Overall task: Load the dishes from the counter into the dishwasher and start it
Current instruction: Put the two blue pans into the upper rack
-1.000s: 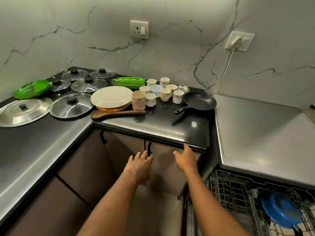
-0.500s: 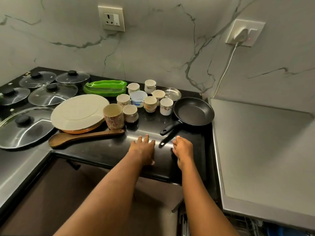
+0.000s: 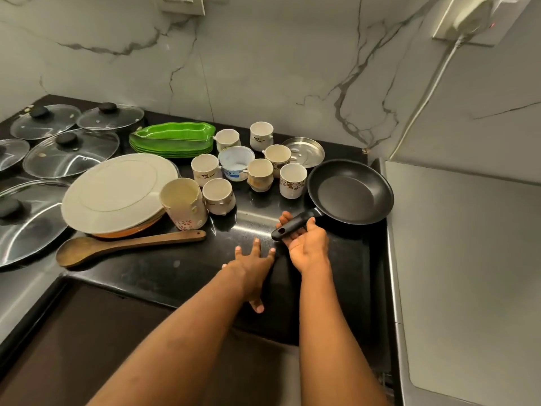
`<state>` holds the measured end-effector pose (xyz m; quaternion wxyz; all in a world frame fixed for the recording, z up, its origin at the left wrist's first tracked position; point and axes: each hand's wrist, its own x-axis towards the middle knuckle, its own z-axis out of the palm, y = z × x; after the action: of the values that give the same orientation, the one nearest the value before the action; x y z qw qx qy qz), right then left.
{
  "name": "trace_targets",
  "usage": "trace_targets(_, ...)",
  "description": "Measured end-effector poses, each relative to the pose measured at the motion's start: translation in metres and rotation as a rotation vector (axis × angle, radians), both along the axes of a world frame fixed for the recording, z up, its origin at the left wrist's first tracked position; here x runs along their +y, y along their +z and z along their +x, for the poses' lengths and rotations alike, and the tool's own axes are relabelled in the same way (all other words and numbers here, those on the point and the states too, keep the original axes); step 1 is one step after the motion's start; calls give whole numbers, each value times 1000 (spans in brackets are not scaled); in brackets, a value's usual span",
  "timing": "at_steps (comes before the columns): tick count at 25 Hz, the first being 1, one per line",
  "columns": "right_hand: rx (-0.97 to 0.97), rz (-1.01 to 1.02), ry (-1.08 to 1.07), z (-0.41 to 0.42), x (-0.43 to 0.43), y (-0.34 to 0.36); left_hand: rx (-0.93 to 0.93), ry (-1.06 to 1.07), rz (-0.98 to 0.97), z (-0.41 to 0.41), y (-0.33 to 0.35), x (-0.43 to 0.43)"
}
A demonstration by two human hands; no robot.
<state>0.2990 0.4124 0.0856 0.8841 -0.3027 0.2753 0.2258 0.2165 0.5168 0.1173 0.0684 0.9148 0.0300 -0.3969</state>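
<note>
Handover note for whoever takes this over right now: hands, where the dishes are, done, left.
Left hand: open, fingers spread over the black counter, holding nothing.
Right hand: grip curled round the handle of the frying pan, which apparently sits on the counter, not yet lifted.
On the counter: cups, white plates, green plates, wooden spoon, glass lids, steel dish.
Done: nothing visibly loaded; dishwasher out of view.
Left: move the pan and the rest into the dishwasher, then start it.
</note>
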Motion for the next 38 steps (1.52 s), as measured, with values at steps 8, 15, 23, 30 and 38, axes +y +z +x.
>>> trace_targets(8,-85,-58,-85,-36,-21,-1,-17,-9,17,-1,1,0)
trace_targets(15,-149,-238,-20,-118,-65,0,-92,-13,19,-11,3,1)
trace_targets(23,-300,-454,164,-194,-101,6,-605,-80,57,-97,-14,-11)
trace_targets(30,-474,-853,485,-272,-109,17,-524,-125,109,-216,-36,-13)
trace_targets(38,-501,-1359,548,-405,-138,-20,-365,-54,24,-348,-47,-34)
